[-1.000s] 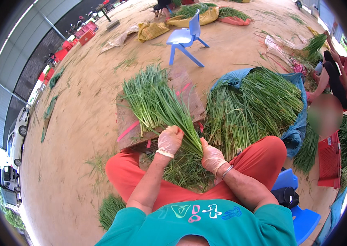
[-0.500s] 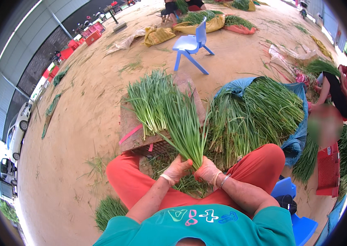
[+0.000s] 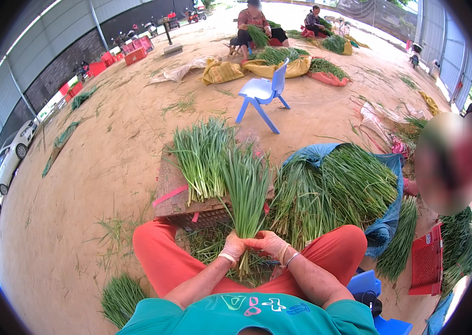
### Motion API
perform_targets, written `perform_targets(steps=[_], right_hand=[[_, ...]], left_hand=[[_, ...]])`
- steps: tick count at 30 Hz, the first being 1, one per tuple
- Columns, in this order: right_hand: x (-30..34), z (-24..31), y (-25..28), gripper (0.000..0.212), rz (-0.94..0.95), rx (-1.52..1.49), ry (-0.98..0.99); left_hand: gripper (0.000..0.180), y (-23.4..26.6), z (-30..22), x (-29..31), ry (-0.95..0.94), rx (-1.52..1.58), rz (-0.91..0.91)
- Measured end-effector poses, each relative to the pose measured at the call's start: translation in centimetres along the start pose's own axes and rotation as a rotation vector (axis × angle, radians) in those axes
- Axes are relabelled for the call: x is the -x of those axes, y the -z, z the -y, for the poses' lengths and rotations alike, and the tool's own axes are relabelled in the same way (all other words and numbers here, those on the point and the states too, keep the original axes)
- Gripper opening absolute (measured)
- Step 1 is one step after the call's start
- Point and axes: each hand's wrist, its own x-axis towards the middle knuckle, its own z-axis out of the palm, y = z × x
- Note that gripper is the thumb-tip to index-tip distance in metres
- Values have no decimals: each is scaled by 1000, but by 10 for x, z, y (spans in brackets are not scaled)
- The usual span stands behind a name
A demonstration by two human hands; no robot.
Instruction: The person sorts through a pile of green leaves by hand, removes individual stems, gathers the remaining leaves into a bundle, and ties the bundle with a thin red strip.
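A bunch of long green chives point(image 3: 245, 190) stands between my knees, its leaves fanning away from me and its pale stem ends showing below my hands. My left hand point(image 3: 235, 246), in a thin clear glove, is closed round the lower stems. From the right, my gloved right hand point(image 3: 270, 245) closes on the same stems, its fingers meeting the left hand. Beyond, a pile of chives point(image 3: 202, 159) lies on a low, board-topped stand point(image 3: 170, 202) with pink straps. To the right, a larger heap of chives point(image 3: 331, 192) rests on a blue sheet point(image 3: 393, 226).
Loose leaves point(image 3: 208, 245) litter the ground under the stand. More chives point(image 3: 122, 300) lie by my left knee. A red crate point(image 3: 427, 262) stands at the right, near a seated co-worker. A blue chair point(image 3: 264, 89) is ahead; people point(image 3: 255, 28) sit among sacks farther off.
The view has tilted up. My hands have come together round the bunch, which now stands straighter, its stem ends showing below them.
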Motion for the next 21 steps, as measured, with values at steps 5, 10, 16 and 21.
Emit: perform_targets(steps=[5, 10, 16, 21], right_hand=[[-19, -8, 9, 41, -80, -626, 323], [-20, 19, 10, 36, -161, -737, 464], [-2, 117, 10, 46, -248, -619, 842], [-20, 206, 25, 57, -240, -261, 1052]], left_hand=[[71, -26, -3, 19, -215, -633, 74], [91, -48, -33, 25, -282, -368, 196], [112, -78, -139, 13, -536, -650, 97], [108, -72, -172, -73, -756, -439, 136]])
